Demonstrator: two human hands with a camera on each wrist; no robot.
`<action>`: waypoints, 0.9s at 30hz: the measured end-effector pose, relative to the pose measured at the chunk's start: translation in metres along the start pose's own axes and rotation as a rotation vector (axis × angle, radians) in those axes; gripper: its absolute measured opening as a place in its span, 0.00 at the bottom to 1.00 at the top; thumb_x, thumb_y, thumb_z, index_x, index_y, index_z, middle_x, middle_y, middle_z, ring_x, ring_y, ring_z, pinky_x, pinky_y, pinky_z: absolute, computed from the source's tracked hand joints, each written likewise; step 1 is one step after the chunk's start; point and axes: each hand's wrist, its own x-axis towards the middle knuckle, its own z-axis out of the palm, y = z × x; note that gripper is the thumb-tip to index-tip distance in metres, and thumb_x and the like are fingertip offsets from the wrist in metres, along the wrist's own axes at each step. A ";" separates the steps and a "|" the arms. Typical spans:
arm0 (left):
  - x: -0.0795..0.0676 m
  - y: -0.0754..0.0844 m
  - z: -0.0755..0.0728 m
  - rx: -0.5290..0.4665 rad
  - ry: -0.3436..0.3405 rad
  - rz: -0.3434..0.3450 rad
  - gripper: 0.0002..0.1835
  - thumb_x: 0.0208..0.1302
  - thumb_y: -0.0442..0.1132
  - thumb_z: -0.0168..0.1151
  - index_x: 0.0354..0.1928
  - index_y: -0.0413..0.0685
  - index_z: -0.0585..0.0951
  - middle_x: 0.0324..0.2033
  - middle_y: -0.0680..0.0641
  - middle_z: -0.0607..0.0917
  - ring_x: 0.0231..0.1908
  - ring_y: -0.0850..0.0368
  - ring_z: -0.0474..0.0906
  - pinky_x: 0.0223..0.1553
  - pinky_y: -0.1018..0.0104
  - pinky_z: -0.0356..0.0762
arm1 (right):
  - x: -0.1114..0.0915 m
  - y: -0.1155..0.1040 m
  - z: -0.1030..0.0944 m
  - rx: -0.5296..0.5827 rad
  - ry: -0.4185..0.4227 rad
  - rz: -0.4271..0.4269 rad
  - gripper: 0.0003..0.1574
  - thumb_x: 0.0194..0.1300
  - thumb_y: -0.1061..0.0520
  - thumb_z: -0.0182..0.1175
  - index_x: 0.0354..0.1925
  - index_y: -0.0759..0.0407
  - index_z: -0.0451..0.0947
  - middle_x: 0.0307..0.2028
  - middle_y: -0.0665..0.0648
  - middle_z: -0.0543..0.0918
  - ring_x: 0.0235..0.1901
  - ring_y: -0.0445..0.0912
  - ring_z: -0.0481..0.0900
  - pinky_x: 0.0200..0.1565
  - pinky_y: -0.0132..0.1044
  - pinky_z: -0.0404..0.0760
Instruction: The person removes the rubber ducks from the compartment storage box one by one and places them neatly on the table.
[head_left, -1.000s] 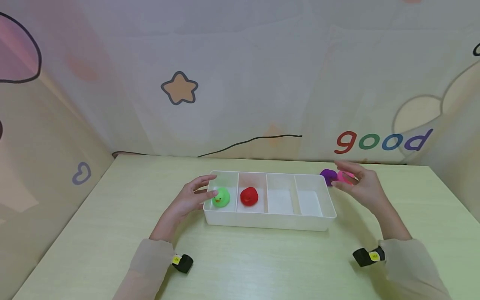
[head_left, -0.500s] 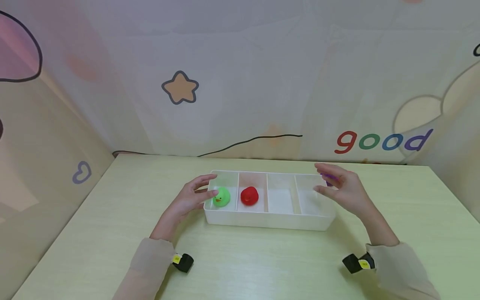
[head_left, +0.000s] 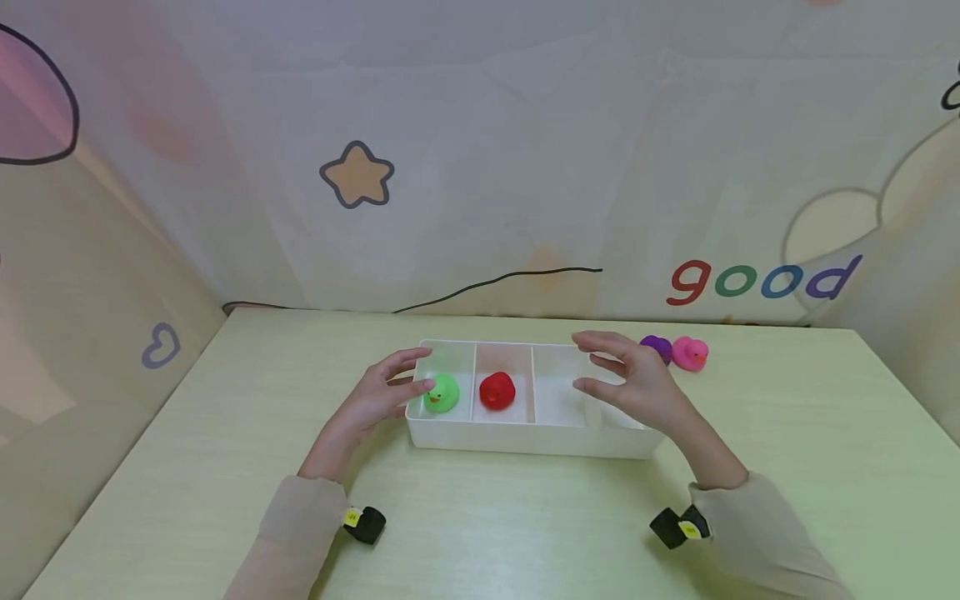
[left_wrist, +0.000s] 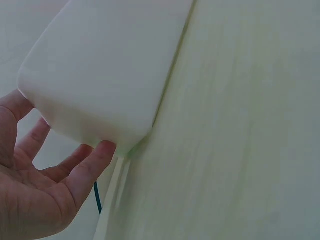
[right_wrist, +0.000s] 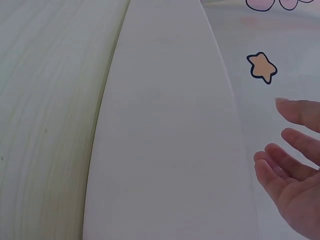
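A white divided tray (head_left: 532,439) stands on the table. A green rubber duck (head_left: 446,395) sits in its leftmost compartment and a red rubber duck (head_left: 497,391) in the one beside it. My left hand (head_left: 382,393) holds the tray's left end, thumb over the rim by the green duck; in the left wrist view its fingertips (left_wrist: 106,146) lie against the tray's end wall. My right hand (head_left: 636,382) is over the tray's right part, thumb and fingers apart with nothing between them, hiding much of the rightmost compartment.
Behind the tray's right end, a purple rubber duck (head_left: 656,347) and a pink rubber duck (head_left: 690,354) sit side by side on the table (head_left: 480,525). A printed cloth backdrop (head_left: 487,167) rises along the table's back edge.
My right hand has moved left from beside the purple and pink ducks to over the tray, bringing the pink duck fully into view. My left hand and the tray stay put.
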 end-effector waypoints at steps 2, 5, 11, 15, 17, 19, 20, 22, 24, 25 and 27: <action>0.000 0.000 0.000 0.000 0.002 0.004 0.30 0.57 0.42 0.64 0.62 0.56 0.67 0.65 0.42 0.60 0.61 0.43 0.61 0.48 0.51 0.73 | 0.003 -0.003 0.006 0.009 -0.009 -0.007 0.33 0.50 0.67 0.66 0.55 0.71 0.70 0.54 0.67 0.73 0.54 0.59 0.71 0.50 0.46 0.71; 0.000 0.000 0.000 0.002 0.003 0.010 0.30 0.57 0.41 0.64 0.62 0.56 0.67 0.65 0.42 0.60 0.61 0.42 0.61 0.47 0.50 0.73 | 0.007 -0.005 0.014 0.013 -0.025 -0.014 0.32 0.50 0.67 0.66 0.55 0.70 0.70 0.54 0.66 0.73 0.54 0.58 0.72 0.50 0.47 0.71; 0.001 -0.001 0.000 0.012 0.001 0.007 0.30 0.57 0.43 0.64 0.62 0.57 0.67 0.65 0.42 0.59 0.61 0.41 0.61 0.47 0.50 0.73 | 0.014 -0.009 0.032 0.033 -0.085 -0.042 0.33 0.49 0.69 0.66 0.55 0.70 0.70 0.54 0.65 0.72 0.54 0.58 0.71 0.51 0.46 0.71; 0.001 -0.001 0.000 0.021 0.006 0.003 0.30 0.57 0.43 0.64 0.62 0.57 0.67 0.65 0.42 0.59 0.62 0.41 0.60 0.48 0.49 0.72 | 0.020 -0.013 0.041 0.044 -0.114 -0.056 0.31 0.50 0.70 0.65 0.55 0.70 0.70 0.54 0.66 0.72 0.54 0.59 0.71 0.51 0.47 0.71; 0.001 -0.001 0.000 0.024 0.007 0.003 0.30 0.57 0.43 0.64 0.62 0.57 0.67 0.65 0.42 0.59 0.62 0.41 0.60 0.49 0.48 0.72 | 0.023 -0.014 0.045 0.051 -0.126 -0.055 0.31 0.51 0.70 0.64 0.55 0.70 0.70 0.54 0.66 0.72 0.54 0.60 0.71 0.52 0.48 0.71; 0.001 -0.001 0.000 0.023 0.007 0.005 0.30 0.57 0.43 0.64 0.62 0.57 0.67 0.65 0.42 0.59 0.62 0.40 0.59 0.49 0.48 0.72 | 0.026 -0.015 0.050 0.047 -0.140 -0.057 0.30 0.52 0.69 0.64 0.55 0.70 0.70 0.54 0.66 0.72 0.53 0.61 0.71 0.51 0.49 0.71; 0.001 -0.001 0.000 0.023 0.006 0.006 0.30 0.57 0.43 0.64 0.62 0.57 0.67 0.65 0.42 0.59 0.62 0.40 0.59 0.49 0.48 0.72 | 0.027 -0.016 0.051 0.048 -0.146 -0.058 0.30 0.52 0.70 0.64 0.55 0.70 0.70 0.54 0.66 0.73 0.53 0.61 0.71 0.51 0.49 0.71; 0.001 -0.002 0.000 0.021 0.005 0.005 0.30 0.56 0.43 0.64 0.62 0.57 0.67 0.65 0.42 0.59 0.62 0.40 0.59 0.49 0.48 0.72 | 0.029 -0.017 0.055 0.034 -0.165 -0.047 0.30 0.52 0.69 0.64 0.55 0.70 0.71 0.54 0.66 0.73 0.54 0.60 0.71 0.51 0.49 0.71; 0.001 -0.002 0.000 0.021 0.005 0.004 0.30 0.56 0.44 0.64 0.62 0.57 0.67 0.65 0.42 0.60 0.62 0.40 0.59 0.49 0.48 0.72 | 0.032 -0.019 0.058 0.011 -0.188 -0.032 0.29 0.53 0.68 0.64 0.55 0.70 0.71 0.54 0.65 0.74 0.53 0.59 0.72 0.51 0.49 0.72; 0.001 -0.002 0.001 0.022 0.007 0.003 0.30 0.56 0.44 0.64 0.62 0.57 0.67 0.65 0.42 0.60 0.62 0.40 0.59 0.49 0.48 0.72 | 0.033 -0.021 0.059 0.002 -0.201 -0.020 0.29 0.53 0.68 0.63 0.55 0.70 0.71 0.54 0.65 0.74 0.54 0.58 0.72 0.51 0.48 0.72; 0.001 -0.001 0.001 0.023 0.008 0.003 0.30 0.56 0.43 0.64 0.62 0.57 0.67 0.65 0.42 0.60 0.62 0.40 0.59 0.49 0.48 0.72 | 0.036 -0.023 0.062 -0.019 -0.228 0.000 0.28 0.54 0.67 0.63 0.55 0.69 0.71 0.54 0.64 0.74 0.54 0.57 0.72 0.50 0.48 0.73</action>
